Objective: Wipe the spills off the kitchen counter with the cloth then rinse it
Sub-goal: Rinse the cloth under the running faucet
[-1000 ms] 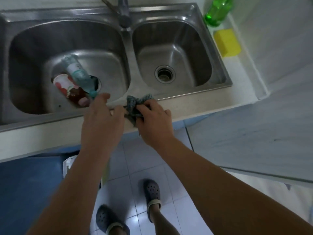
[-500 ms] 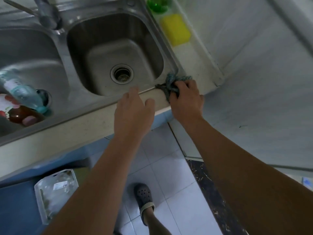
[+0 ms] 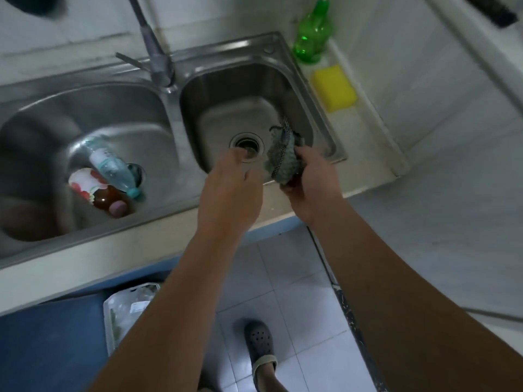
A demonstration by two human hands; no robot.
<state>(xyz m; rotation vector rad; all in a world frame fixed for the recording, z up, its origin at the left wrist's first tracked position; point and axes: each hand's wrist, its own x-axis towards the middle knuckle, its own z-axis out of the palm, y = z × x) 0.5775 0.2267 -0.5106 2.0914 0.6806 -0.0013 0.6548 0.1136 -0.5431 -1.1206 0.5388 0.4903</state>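
My right hand (image 3: 310, 188) grips a grey-green knitted cloth (image 3: 283, 157), bunched up and lifted over the front right part of the right sink basin (image 3: 226, 108). My left hand (image 3: 229, 193) hovers beside it over the basin's front edge, fingers loosely curled and holding nothing, near the drain (image 3: 245, 142). The faucet (image 3: 154, 52) stands behind, between the two basins; no water shows. The pale counter edge (image 3: 127, 250) runs in front of the sinks.
The left basin (image 3: 42, 165) holds a clear plastic bottle (image 3: 113, 168) and a brown jar (image 3: 96, 190) lying down. A green bottle (image 3: 312, 35) and yellow sponge (image 3: 334, 87) sit on the ledge right of the sink. White counter (image 3: 452, 193) extends right. Tiled floor and a grey clog (image 3: 260, 346) lie below.
My right hand lifted the cloth off the counter's front edge and carried it over the right basin. My left hand came off the counter edge and moved forward over the basin.
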